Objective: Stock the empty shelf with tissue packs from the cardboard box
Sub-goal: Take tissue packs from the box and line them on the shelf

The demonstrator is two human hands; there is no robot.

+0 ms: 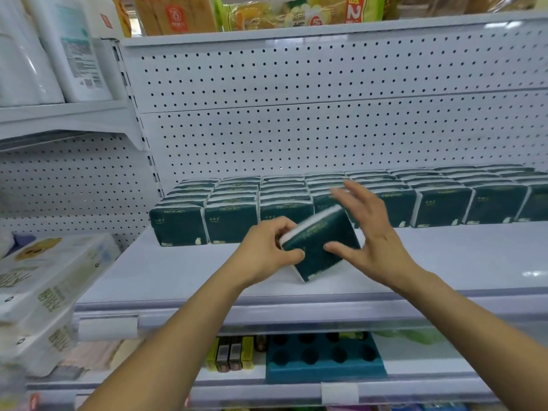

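A dark green tissue pack (318,247) stands tilted on one lower corner on the white shelf (184,268), in front of the rows. My left hand (267,250) grips its left end, thumb on the front and fingers curled over the top. My right hand (370,232) is spread, fingers straight, thumb touching the pack's right face. Behind them several rows of the same green tissue packs (231,215) fill the back of the shelf from left to right. The cardboard box is out of view.
A white pegboard back wall (296,129) rises behind the rows. Large white tissue bundles (44,280) stand on the left, paper rolls (35,54) above them. A lower shelf holds a blue tray (326,363) and small boxes (231,351). Snack bags (267,10) fill the top shelf.
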